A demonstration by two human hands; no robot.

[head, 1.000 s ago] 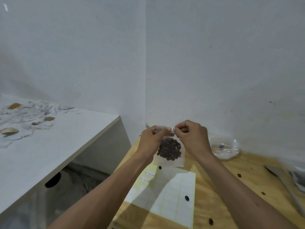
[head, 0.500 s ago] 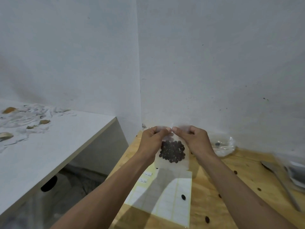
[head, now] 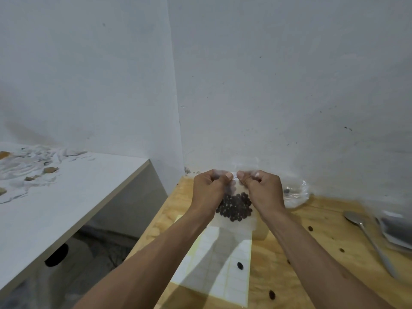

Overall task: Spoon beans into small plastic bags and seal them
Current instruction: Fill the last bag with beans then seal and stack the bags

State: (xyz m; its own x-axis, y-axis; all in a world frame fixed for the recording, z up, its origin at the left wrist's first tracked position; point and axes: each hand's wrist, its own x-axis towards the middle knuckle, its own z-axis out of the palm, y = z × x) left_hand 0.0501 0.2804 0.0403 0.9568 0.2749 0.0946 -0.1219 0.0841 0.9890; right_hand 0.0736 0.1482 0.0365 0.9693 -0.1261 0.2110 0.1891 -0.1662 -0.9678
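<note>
You hold a small clear plastic bag [head: 236, 221] up over the wooden table [head: 289, 253], just in front of the wall corner. Your left hand [head: 208, 189] pinches the bag's top edge between thumb and curled fingers, and your right hand [head: 262, 190] pinches the same edge right beside it, thumbs nearly touching. The bag is thin, glossy and see-through, roughly rectangular, and hangs down between your wrists. Inside it, a loose clump of small round dark-brown beans [head: 235, 207] sits toward the bottom, pressed into a flat cluster.

Directly below the bag, a white sheet of labels [head: 225, 273] marked off in a grid of small rectangles lies flat on the table's pale, grainy plywood. One stray bean [head: 239, 265] rests on that sheet, and a few more are scattered on the wood to the right of the bag.

To the right of the bag, against the wall, sits a crumpled clear plastic bag [head: 296, 195] with a couple of dark beans in it. Farther right, a dull metal spoon [head: 365, 235] lies on the wood with its bowl toward the wall, and beyond it a container [head: 394, 233] is blurred at the frame edge; you cannot tell what it holds.

To the left of the bag stands a smooth white counter [head: 66, 197], carrying rumpled white wrappings and a few tan scraps.
</note>
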